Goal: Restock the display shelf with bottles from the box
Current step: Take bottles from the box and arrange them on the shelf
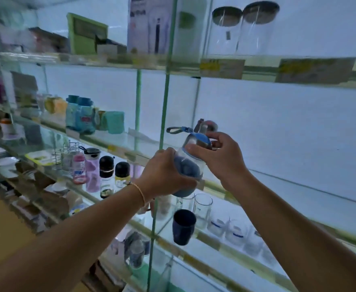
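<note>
Bottle [190,165] is held in the air in both hands, in front of the middle glass shelf [309,207], just right of the green upright [163,106].

- Left hand [164,173]: fingers wrapped round the lower body, over the blue part. The weight looks to be carried here.
- Right hand [223,157]: fingers curled over and pinching the blue cap [200,138] from the right. Whether the cap is being turned or only steadied cannot be told.
- Long axis: near upright and slightly tilted, with the cap up, away and to the right, and the base down and toward the body. A strap loop [173,130] sticks out left from the cap.
- Target lies beyond and to the right of both hands. The right hand is nearer to the open shelf area; the left is nearer to the upright.
- A second bottle [209,125] with a reddish top is seen just behind the cap, apparently standing on that shelf.
- The base appears level with or below the shelf's front edge. Judgement: it has to be lifted over the edge, stood straight, and set beside the second bottle without knocking it.
- Glasses [202,205] and a dark cup [183,226] stand on the shelf below, under the held bottle, and would be at risk if it slipped.
- Box is not in view.
</note>
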Demonstrator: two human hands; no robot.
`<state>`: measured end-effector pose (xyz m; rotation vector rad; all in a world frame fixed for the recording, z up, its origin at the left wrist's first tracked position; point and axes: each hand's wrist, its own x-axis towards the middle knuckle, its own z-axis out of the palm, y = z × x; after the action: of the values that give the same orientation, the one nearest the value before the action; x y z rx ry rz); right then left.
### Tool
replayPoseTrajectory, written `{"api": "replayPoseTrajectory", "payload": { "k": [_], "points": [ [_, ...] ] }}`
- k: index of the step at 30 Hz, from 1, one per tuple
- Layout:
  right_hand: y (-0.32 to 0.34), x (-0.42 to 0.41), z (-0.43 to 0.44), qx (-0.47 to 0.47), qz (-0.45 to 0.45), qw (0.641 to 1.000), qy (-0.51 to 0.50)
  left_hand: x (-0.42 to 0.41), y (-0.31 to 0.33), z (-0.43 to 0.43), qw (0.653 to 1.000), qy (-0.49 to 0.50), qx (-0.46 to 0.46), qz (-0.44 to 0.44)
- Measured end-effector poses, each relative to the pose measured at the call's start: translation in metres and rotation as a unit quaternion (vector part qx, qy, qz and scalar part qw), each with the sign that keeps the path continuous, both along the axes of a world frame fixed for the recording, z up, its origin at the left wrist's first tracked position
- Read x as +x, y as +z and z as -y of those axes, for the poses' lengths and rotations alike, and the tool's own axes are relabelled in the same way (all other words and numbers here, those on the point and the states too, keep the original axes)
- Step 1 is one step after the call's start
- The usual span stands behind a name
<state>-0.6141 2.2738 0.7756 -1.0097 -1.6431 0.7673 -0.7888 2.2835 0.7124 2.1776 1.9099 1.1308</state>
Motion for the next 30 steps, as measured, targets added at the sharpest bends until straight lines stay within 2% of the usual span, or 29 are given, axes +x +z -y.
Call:
{"api": "replayPoseTrajectory", "payload": {
  "k": [6,11,18,23,26,30],
  "points": [
    [0.03,0.055,-0.031,0.004,-0.007,0.999,-0.04,0.065,0.044,-0.026,0.998,-0.047,0.037,-0.013],
    [0.038,0.082,-0.056,0.01,0.023,0.997,-0.068,0.098,0.043,-0.069,0.997,-0.069,0.034,0.004],
    [0.029,0.106,-0.089,0.006,0.058,0.995,-0.087,0.127,0.028,-0.105,0.999,-0.015,0.033,0.011],
    [0.023,0.114,-0.112,0.004,0.106,0.99,-0.091,0.139,0.022,-0.118,0.993,-0.116,0.002,0.029],
    [0.021,0.115,-0.122,0.016,0.127,0.987,-0.101,0.144,0.022,-0.123,0.985,-0.166,0.016,0.05],
    [0.021,0.115,-0.133,0.024,0.143,0.984,-0.103,0.146,0.021,-0.131,0.98,-0.184,0.018,0.068]
  ]
}}
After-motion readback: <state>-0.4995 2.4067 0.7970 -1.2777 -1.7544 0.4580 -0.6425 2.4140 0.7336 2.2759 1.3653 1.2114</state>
